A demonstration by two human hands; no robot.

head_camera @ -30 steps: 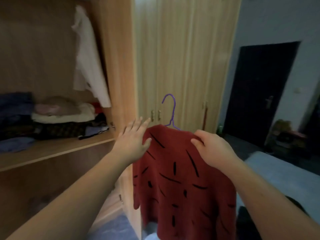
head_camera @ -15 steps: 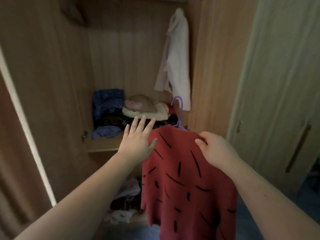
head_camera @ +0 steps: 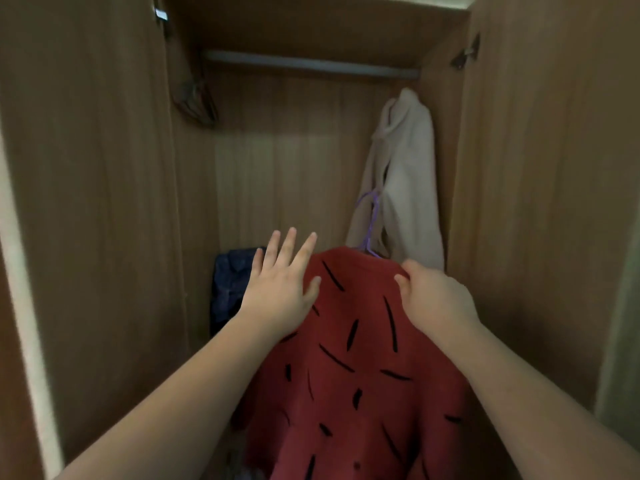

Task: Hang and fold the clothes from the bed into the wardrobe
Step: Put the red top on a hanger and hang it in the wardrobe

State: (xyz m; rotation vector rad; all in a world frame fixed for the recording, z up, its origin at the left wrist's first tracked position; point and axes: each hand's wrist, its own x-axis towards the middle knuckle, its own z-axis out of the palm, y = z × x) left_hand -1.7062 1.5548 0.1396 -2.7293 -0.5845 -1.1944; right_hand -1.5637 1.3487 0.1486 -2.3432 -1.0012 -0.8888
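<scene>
1. My right hand (head_camera: 438, 303) has a closed grip on the top of the red top (head_camera: 349, 368), pinching the cloth over the hanger's shoulder; the top hangs in front of me, inside the open wardrobe (head_camera: 104, 202)
2. My left hand (head_camera: 280, 289) is open, fingers spread, resting flat on the top's left shoulder to steady it
3. The purple hanger (head_camera: 372, 223) hook pokes up behind the collar, well below the rail (head_camera: 311, 65)
4. To hang it well, I judge I should lift with the right, keep the hook upright, and aim for bare rail between the spare hangers (head_camera: 195, 98) and the white robe (head_camera: 405, 174)
5. Risk: the knit slipping off the hanger if it tilts
</scene>
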